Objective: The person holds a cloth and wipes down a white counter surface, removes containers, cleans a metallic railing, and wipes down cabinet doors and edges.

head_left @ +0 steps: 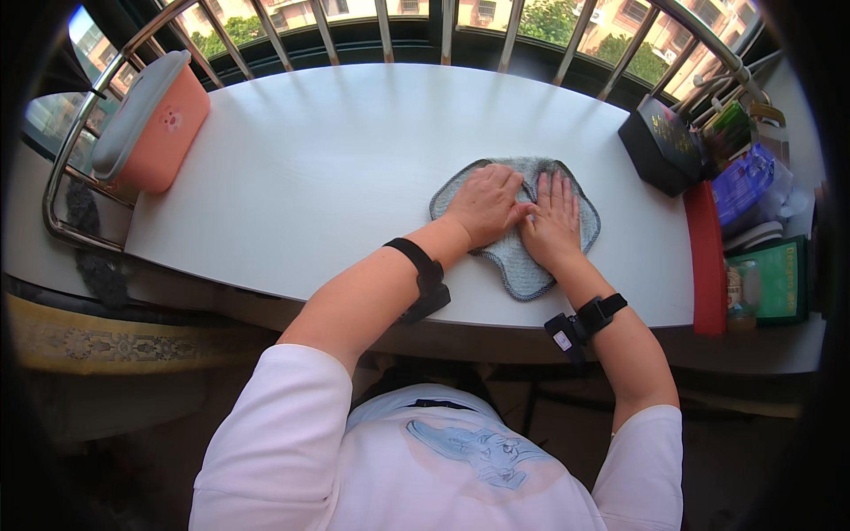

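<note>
Your cloth lies on the white table, right of the middle, with both your hands on it. As far as things show, getting the cloth down and your hands onto it is done. Its outline is uneven, with a rounded lobe toward the near side, and a dark edge runs between your hands at the far side, so it is probably partly folded or rumpled. If you are flattening or folding it, that looks unfinished; whether you are wiping instead, one moment cannot tell. The pink box at the far left and the black box at the right stand well apart from it.

Your left hand comes in from the near left, palm down, fingers slightly bent toward the far right; whether they pinch any fabric is hidden. Your right hand lies flat, fingers straight and pointing far, pressing rather than grasping. Your thumbs meet over the cloth. Your left elbow is gently bent; your right forearm angles leftward from its elbow.
</note>
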Demonstrator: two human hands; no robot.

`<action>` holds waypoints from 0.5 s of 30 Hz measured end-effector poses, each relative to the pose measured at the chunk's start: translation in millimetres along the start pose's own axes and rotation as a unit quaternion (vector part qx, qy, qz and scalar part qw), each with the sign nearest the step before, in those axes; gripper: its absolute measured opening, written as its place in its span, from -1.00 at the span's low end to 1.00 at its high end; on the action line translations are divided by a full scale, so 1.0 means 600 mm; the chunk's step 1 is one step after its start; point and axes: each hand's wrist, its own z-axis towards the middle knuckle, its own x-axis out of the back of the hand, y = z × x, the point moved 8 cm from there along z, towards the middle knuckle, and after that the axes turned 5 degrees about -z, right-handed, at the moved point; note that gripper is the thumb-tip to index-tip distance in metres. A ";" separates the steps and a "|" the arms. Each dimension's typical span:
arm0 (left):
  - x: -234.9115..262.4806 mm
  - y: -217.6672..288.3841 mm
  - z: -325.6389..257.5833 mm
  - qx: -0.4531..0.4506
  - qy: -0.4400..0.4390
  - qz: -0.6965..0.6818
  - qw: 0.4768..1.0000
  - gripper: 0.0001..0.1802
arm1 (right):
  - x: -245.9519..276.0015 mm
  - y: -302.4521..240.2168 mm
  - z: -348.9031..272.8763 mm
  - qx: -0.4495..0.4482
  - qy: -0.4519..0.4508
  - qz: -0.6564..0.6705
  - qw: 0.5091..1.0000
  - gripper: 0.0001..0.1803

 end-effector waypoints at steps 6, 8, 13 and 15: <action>0.113 -0.136 -0.119 0.083 -0.066 0.161 0.981 -0.19 | 0.002 -0.214 0.054 0.124 -0.002 0.008 0.992 -0.18; 0.141 -0.139 -0.171 0.075 -0.077 0.173 0.979 -0.13 | -0.003 -0.262 0.032 0.163 -0.003 0.013 0.987 -0.16; 0.181 -0.063 -0.337 0.018 -0.138 0.160 0.977 0.05 | 0.011 -0.354 -0.127 0.296 -0.013 0.037 0.955 -0.10; 0.187 -0.068 -0.349 0.014 -0.147 0.155 0.977 0.05 | 0.007 -0.365 -0.138 0.302 -0.018 0.038 0.952 -0.11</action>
